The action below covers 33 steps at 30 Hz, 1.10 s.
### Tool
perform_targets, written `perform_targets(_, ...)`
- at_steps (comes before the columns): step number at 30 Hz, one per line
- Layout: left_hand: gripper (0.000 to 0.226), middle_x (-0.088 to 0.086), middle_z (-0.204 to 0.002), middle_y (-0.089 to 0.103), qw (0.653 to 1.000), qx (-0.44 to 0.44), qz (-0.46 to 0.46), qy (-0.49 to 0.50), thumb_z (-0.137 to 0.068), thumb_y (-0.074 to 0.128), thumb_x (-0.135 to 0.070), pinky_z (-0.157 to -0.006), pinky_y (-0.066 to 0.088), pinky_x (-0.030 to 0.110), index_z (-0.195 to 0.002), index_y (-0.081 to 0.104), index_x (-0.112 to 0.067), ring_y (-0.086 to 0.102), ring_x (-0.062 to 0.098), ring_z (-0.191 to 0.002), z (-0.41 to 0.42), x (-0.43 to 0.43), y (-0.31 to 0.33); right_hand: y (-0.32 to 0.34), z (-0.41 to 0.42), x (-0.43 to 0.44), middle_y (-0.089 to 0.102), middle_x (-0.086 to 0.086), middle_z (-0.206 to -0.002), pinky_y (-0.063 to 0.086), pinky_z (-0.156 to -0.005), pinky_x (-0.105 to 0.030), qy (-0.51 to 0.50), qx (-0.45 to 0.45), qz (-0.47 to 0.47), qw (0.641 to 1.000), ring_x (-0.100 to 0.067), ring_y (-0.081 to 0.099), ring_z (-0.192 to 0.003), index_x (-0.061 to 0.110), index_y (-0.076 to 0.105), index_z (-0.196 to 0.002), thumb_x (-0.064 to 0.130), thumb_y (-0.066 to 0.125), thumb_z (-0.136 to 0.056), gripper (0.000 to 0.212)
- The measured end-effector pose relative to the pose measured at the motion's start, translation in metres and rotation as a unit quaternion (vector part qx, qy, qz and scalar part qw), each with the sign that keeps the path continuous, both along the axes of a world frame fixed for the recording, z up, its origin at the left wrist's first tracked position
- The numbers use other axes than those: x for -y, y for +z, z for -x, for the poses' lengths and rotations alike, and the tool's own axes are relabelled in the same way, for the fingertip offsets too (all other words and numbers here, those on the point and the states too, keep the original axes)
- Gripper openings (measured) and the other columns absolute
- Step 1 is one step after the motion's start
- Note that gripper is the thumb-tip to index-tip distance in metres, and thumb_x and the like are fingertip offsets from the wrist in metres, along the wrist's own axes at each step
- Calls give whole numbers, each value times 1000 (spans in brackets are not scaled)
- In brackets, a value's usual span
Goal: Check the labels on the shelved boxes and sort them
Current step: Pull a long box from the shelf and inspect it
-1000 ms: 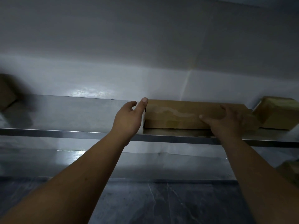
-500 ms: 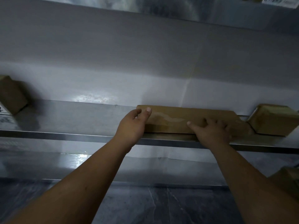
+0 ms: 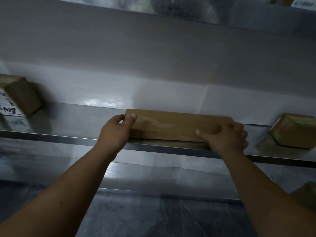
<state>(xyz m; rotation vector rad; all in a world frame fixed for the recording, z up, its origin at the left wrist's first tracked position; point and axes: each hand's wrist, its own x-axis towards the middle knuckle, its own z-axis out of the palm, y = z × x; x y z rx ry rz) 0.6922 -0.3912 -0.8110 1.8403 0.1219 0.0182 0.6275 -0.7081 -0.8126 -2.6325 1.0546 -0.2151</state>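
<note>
A long flat brown cardboard box (image 3: 171, 124) lies lengthwise on the steel shelf (image 3: 68, 124), near its front edge. My left hand (image 3: 116, 132) grips the box's left end, thumb on top and fingers curled behind the end. At the right end my right hand (image 3: 227, 139) holds the box, thumb across the front face and fingers wrapped over the corner. No label shows on the box's visible faces.
A brown box with a white written label (image 3: 18, 98) stands at the shelf's far left. Another brown box (image 3: 295, 132) sits at the right. A lower shelf (image 3: 51, 161) runs beneath, with a box corner (image 3: 306, 194) at its right. An upper shelf (image 3: 188, 11) hangs overhead.
The box has slid left and towards the shelf's front edge. My left thumb has come onto its top and my right hand has closed round its right end. The view has tilted upward.
</note>
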Motion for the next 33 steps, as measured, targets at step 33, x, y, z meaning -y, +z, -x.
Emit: perform_targets(33, 45, 13, -105, 70, 995, -13, 20, 94, -84, 71, -38, -81, 49, 45, -119, 68, -10, 62, 31, -88, -12, -94, 45, -1, 11, -51, 44, 6, -152, 49, -109, -39, 38, 380, -327, 865, -20, 52, -128, 37, 23, -161, 50, 100, -73, 118)
